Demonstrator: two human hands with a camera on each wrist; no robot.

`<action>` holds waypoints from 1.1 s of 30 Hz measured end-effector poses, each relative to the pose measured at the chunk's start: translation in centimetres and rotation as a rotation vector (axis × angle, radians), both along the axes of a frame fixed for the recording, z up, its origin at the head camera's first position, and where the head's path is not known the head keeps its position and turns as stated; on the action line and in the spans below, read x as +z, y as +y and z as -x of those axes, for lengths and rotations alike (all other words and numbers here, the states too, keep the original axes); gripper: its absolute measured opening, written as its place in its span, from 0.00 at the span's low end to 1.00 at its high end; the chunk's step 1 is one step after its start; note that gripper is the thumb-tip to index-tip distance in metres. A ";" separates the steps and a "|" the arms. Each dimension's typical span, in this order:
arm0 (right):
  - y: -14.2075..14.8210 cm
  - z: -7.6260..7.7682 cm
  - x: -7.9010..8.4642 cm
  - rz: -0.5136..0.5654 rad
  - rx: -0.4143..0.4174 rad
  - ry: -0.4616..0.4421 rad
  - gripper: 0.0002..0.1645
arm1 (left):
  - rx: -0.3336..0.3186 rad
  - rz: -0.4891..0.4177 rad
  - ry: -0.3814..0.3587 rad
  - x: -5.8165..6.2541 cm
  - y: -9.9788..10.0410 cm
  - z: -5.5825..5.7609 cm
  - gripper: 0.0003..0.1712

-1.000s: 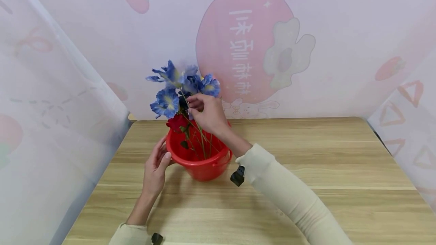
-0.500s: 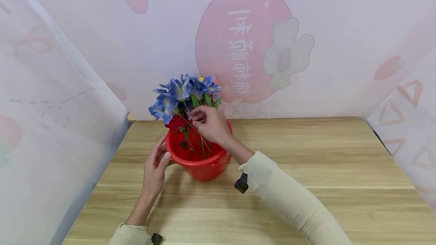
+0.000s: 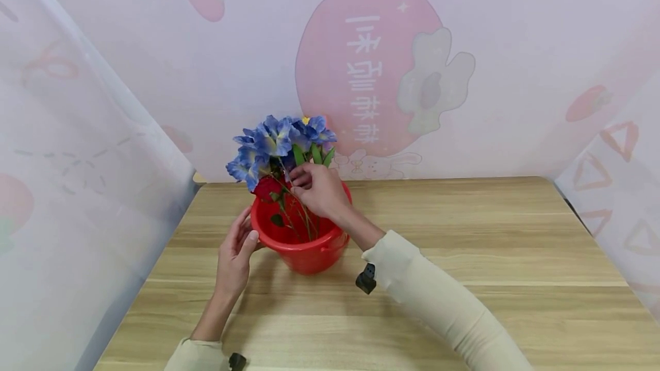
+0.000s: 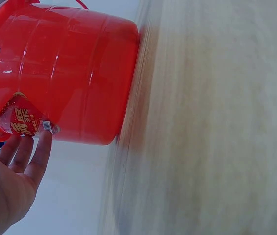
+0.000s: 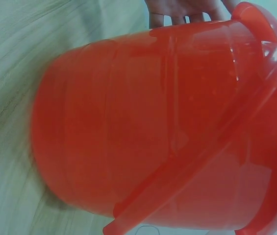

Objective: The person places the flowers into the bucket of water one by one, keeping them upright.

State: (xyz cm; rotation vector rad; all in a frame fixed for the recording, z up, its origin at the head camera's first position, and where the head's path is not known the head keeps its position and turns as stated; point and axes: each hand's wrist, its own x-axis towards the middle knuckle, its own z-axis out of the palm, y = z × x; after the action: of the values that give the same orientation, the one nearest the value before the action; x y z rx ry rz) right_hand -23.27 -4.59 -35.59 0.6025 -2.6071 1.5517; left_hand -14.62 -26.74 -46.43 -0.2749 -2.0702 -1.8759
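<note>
In the head view a red plastic bucket (image 3: 309, 256) stands upright on the wooden table, holding blue irises (image 3: 273, 136), a red rose (image 3: 267, 188) and green leaves. My right hand (image 3: 322, 190) is over the bucket, thumb and fingers pinching the thin stem of an iris just below its bloom. My left hand (image 3: 234, 259) steadies the bucket's left side, thumb by the rim. The left wrist view has the fingers (image 4: 41, 152) against the outer wall below the rim, beside a label (image 4: 23, 116). In the right wrist view the bucket (image 5: 128, 127) hides the right hand.
The wooden table (image 3: 464, 268) extends to the right of the bucket. A printed backdrop (image 3: 247, 50) stands right behind it, with a side panel at the left. The bucket's handle (image 5: 197, 152) hangs down along its outer wall.
My right hand has moved down and slightly right with the iris, lowering its bloom in among the others, and has almost stopped. The left hand and the bucket stay in place.
</note>
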 end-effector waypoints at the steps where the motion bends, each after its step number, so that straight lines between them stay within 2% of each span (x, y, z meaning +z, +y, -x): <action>1: 0.0 0.0 0.0 -0.003 -0.001 0.002 0.12 | -0.001 0.001 0.000 0.0 0.0 0.0 0.31; 8: 0.1 -0.3 0.1 -0.012 -0.006 0.019 0.13 | -0.008 -0.001 -0.003 0.1 0.1 -0.1 0.31; 15: 1.0 -1.1 0.5 0.016 0.013 -0.011 0.16 | 0.001 -0.007 0.001 -0.1 0.1 0.0 0.31; 23: 3.3 -2.0 0.9 0.096 0.025 -0.016 0.20 | 0.006 -0.004 0.003 -0.2 0.1 0.1 0.31; 33: 6.9 -3.2 1.1 0.097 -0.021 0.004 0.21 | 0.012 -0.001 -0.007 -0.1 0.1 0.1 0.31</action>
State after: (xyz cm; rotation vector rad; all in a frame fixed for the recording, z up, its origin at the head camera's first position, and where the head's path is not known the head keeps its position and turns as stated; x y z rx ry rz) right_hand -20.06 2.33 -34.45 0.5676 -2.5094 1.6578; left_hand -14.70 -26.62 -46.55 -0.2563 -2.0707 -1.8735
